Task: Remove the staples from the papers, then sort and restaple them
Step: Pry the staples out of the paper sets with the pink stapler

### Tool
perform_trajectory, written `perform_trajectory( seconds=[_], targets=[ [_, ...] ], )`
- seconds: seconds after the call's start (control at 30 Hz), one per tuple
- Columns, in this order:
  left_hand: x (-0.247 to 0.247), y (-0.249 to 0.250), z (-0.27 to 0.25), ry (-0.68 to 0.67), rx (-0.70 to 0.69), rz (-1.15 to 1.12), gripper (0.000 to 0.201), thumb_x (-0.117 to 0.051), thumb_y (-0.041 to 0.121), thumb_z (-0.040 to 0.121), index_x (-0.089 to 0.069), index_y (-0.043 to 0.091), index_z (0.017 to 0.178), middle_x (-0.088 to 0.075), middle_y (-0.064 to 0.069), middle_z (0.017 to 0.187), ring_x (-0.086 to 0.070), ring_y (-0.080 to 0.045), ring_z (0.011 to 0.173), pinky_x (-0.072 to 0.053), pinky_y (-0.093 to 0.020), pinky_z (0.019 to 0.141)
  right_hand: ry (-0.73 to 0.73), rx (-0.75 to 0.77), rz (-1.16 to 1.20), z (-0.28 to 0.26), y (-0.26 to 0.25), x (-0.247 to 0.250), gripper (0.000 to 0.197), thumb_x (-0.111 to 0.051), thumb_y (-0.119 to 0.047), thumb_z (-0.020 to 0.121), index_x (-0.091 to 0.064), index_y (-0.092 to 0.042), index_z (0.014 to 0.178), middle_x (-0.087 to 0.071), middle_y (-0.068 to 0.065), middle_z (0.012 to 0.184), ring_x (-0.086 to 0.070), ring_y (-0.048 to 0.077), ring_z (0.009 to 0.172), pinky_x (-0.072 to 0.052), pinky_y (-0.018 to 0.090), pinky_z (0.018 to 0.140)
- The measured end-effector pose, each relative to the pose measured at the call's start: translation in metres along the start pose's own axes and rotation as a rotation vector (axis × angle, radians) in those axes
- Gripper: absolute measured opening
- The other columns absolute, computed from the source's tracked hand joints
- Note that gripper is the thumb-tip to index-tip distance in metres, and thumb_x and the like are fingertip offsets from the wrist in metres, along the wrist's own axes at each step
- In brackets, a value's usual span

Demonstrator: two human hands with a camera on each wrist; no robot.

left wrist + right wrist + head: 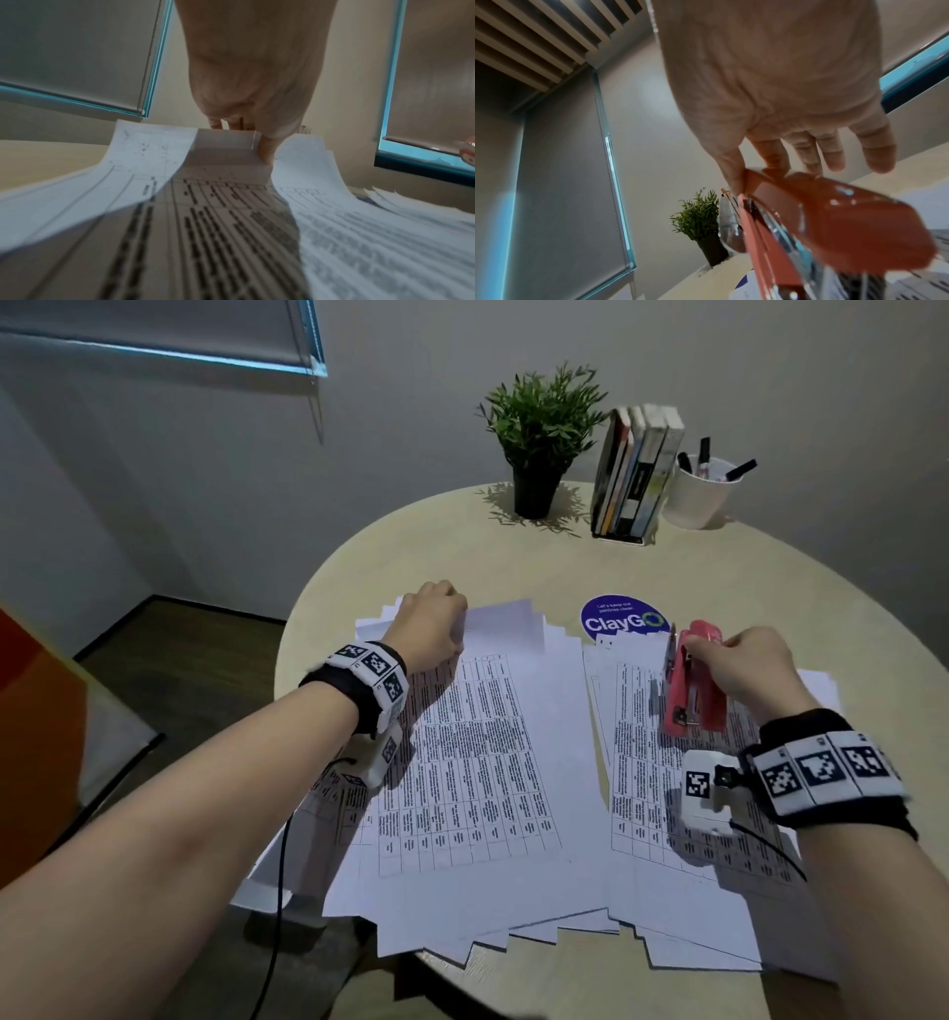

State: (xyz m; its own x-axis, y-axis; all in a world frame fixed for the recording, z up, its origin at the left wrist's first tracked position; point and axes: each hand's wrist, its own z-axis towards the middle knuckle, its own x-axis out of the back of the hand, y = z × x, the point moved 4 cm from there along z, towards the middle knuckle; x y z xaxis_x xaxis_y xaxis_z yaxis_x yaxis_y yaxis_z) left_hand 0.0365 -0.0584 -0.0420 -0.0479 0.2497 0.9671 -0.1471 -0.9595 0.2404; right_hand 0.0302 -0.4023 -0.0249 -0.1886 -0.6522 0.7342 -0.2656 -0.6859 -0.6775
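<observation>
**Stapler held over the right stack, top edge of the left stack pinched**

Here, two spreads of printed papers were seen on a round table [667, 567]. The left hand [431, 621] was placed at the far edge of the left stack of papers [472, 762], its fingers curled under. In the left wrist view, the far edge of the topmost sheets was folded up and gripped between the thumb and the fingers [266, 154], with more sheets curling upward on either side of that pinch. The printed tables on these pages ran back from the hand toward the wrist.

A red stapler [690, 683] was held by the right hand [744, 667], above the right stack of papers [662, 793]. The stapler was tilted, with its hinged end nearest the wrist and its nose pointing away. In the right wrist view, the thumb and forefinger [773, 156] were closed on the stapler's top cover near its front, while the remaining fingers were left loosely extended and clear of it. The stapler appeared partly sprung apart, with metal showing between top and base; whether it touched the sheets below could not be told.

Just beyond the right hand, a round purple sticker [624, 616] was partly covered by the right stack. Well beyond both hands, at the far side of the table, a potted plant [539, 439], a row of upright books [634, 474] and a white cup of pens [703, 490] were set side by side.
</observation>
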Motion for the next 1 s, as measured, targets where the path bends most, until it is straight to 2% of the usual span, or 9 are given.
perform_trajectory(
  seconds=[0.07, 0.17, 0.27, 0.33, 0.43, 0.57, 0.63, 0.73, 1.0],
  targets=[
    [0.004, 0.001, -0.003, 0.028, 0.008, -0.101, 0.003, -0.059, 0.008, 0.082, -0.060, 0.007, 0.080, -0.060, -0.007, 0.086, -0.056, -0.031, 0.089, -0.038, -0.034, 0.073, -0.014, 0.011, 0.024, -0.004, -0.005, -0.002, 0.048, -0.067, -0.044, 0.084, -0.055, -0.007, 0.056, -0.059, 0.017, 0.065, -0.056, 0.032, 0.083, -0.044, 0.042, 0.074],
    [0.012, 0.004, -0.005, 0.014, 0.014, -0.290, 0.015, -0.053, 0.002, 0.082, -0.057, 0.004, 0.068, -0.056, -0.009, 0.066, -0.051, -0.028, 0.069, -0.036, -0.029, 0.057, -0.036, 0.037, 0.038, -0.010, -0.012, -0.004, 0.045, -0.066, -0.040, 0.086, -0.057, -0.004, 0.061, -0.054, 0.013, 0.062, -0.050, 0.029, 0.075, -0.038, 0.037, 0.069],
    [0.018, 0.012, -0.011, -0.172, 0.012, -0.342, 0.024, -0.065, 0.005, 0.083, -0.057, 0.012, 0.062, -0.047, 0.004, 0.056, -0.044, -0.014, 0.058, -0.031, -0.015, 0.046, -0.074, 0.077, 0.085, -0.019, -0.025, -0.009, 0.046, -0.066, -0.038, 0.088, -0.063, 0.006, 0.073, -0.060, 0.018, 0.068, -0.053, 0.027, 0.069, -0.041, 0.037, 0.065],
    [0.014, 0.018, -0.018, -0.321, 0.015, -0.347, 0.034, -0.067, 0.008, 0.084, -0.051, 0.017, 0.055, -0.044, 0.006, 0.053, -0.042, -0.010, 0.053, -0.033, -0.019, 0.049, -0.120, 0.112, 0.101, -0.027, -0.035, -0.018, 0.047, -0.065, -0.039, 0.089, -0.067, 0.007, 0.076, -0.066, 0.019, 0.073, -0.057, 0.027, 0.067, -0.047, 0.039, 0.067],
    [0.005, 0.030, -0.030, -0.352, 0.012, -0.268, 0.010, -0.071, 0.013, 0.082, -0.061, 0.011, 0.078, -0.053, 0.002, 0.071, -0.049, -0.017, 0.071, -0.037, -0.024, 0.060, -0.183, 0.204, 0.014, -0.046, -0.055, -0.036, 0.047, -0.062, -0.043, 0.089, -0.060, -0.006, 0.060, -0.057, 0.008, 0.059, -0.052, 0.027, 0.062, -0.044, 0.038, 0.066],
    [-0.005, 0.033, -0.046, -0.231, -0.033, 0.036, 0.074, -0.077, 0.031, 0.074, -0.041, 0.012, 0.136, -0.051, -0.007, 0.123, -0.047, -0.025, 0.114, -0.040, -0.036, 0.092, -0.285, 0.284, -0.187, -0.071, -0.078, -0.067, 0.047, -0.057, -0.049, 0.090, -0.050, -0.012, 0.062, -0.054, 0.004, 0.063, -0.056, 0.028, 0.069, -0.042, 0.035, 0.065],
    [-0.005, 0.035, -0.056, -0.196, -0.070, 0.172, 0.086, -0.078, 0.046, 0.069, -0.038, 0.011, 0.137, -0.043, -0.009, 0.130, -0.041, -0.027, 0.120, -0.038, -0.039, 0.095, -0.307, 0.321, -0.339, -0.083, -0.087, -0.082, 0.043, -0.054, -0.048, 0.091, -0.044, -0.016, 0.065, -0.049, 0.000, 0.066, -0.055, 0.028, 0.077, -0.043, 0.038, 0.078],
    [-0.014, 0.031, -0.072, -0.410, -0.073, 0.147, 0.072, -0.078, 0.056, 0.065, -0.055, 0.012, 0.118, -0.040, -0.008, 0.126, -0.041, -0.023, 0.112, -0.042, -0.035, 0.085, -0.325, 0.358, -0.520, -0.094, -0.097, -0.098, 0.037, -0.050, -0.041, 0.093, -0.038, -0.018, 0.067, -0.045, -0.002, 0.069, -0.051, 0.028, 0.081, -0.037, 0.046, 0.097],
    [-0.023, 0.027, -0.087, -0.431, -0.194, 0.229, 0.071, -0.065, 0.067, 0.070, -0.051, 0.010, 0.109, -0.036, -0.011, 0.129, -0.035, -0.026, 0.117, -0.039, -0.037, 0.088, -0.356, 0.382, -0.640, -0.105, -0.113, -0.122, 0.022, -0.052, -0.039, 0.092, -0.046, -0.017, 0.092, -0.053, 0.002, 0.091, -0.056, 0.029, 0.097, -0.031, 0.046, 0.096]
  ],
)
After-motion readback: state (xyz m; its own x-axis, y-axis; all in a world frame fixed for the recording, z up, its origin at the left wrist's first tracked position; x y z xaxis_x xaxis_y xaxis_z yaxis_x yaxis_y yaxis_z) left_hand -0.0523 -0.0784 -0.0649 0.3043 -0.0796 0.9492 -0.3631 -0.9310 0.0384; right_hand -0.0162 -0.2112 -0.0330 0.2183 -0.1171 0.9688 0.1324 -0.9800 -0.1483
